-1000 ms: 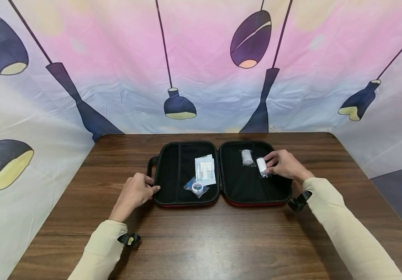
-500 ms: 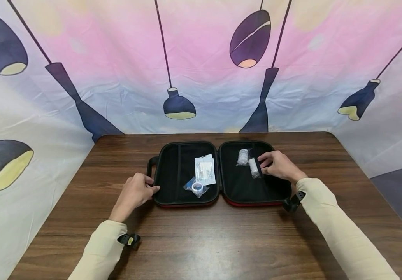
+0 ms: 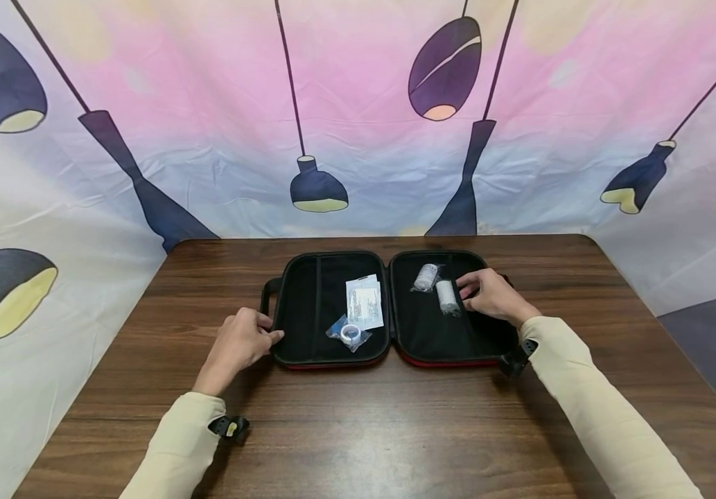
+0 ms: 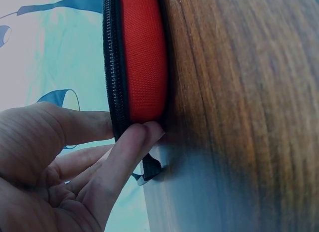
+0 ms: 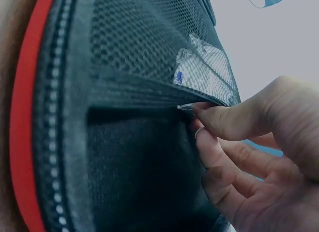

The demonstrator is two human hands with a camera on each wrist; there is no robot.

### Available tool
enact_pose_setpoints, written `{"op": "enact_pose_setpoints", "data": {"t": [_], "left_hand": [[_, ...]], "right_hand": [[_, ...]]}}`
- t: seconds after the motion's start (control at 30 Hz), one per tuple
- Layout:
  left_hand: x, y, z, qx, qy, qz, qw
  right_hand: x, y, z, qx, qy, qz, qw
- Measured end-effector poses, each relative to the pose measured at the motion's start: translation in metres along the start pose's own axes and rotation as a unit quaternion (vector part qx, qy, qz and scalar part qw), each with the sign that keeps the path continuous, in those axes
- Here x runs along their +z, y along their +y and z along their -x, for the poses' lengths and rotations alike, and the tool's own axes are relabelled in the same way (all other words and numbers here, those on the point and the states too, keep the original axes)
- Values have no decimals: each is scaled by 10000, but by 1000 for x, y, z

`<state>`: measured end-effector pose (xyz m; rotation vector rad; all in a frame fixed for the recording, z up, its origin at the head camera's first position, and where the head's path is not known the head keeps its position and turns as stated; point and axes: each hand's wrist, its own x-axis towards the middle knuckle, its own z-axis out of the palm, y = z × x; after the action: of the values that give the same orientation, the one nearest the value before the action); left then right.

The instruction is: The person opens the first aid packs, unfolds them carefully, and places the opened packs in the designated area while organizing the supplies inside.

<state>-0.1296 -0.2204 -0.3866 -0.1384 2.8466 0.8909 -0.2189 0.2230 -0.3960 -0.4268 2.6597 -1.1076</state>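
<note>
A black-lined zip case (image 3: 298, 305) with a red shell (image 4: 144, 57) lies unfolded on the table. My left hand (image 3: 245, 338) pinches its lower left edge, thumb on the zip side and fingers against the red side. Over the right half, my right hand (image 3: 493, 294) pinches the elastic edge of a mesh pocket (image 5: 139, 87) between thumb and forefinger. Two plastic-wrapped white bandage rolls, one farther back (image 3: 425, 277) and one nearer (image 3: 448, 296), lie left of these fingers. White wrapping (image 5: 212, 67) shows behind the mesh in the right wrist view.
In the case's left half lie white printed packets (image 3: 365, 305) and a bagged roll of tape (image 3: 351, 335). A black carry handle (image 3: 269, 294) sticks out on the left. Behind the wooden table (image 3: 358, 430) hangs a printed cloth (image 3: 233, 138).
Both bandage rolls have shifted left, deeper into the right half. My right hand has moved slightly left, from the nearer roll to the pocket edge. The left hand stays in place.
</note>
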Motion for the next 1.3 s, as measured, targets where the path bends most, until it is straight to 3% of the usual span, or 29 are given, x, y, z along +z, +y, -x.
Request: {"op": "enact_pose_setpoints", "data": {"t": [0.53,0.7,1.3], "left_hand": [[0,-1,-1,-64,-1,-101,9999],[-1,0,-1,-100,-18,-21,9999],[2,-1,-2,-148,17,-12,9999]], "right_hand": [[-15,-7,8,71,73,-5,9999],[-16,-18,10,-155,186,174,9996],[25,-73,-5,-1041,-321,611,9922]]}}
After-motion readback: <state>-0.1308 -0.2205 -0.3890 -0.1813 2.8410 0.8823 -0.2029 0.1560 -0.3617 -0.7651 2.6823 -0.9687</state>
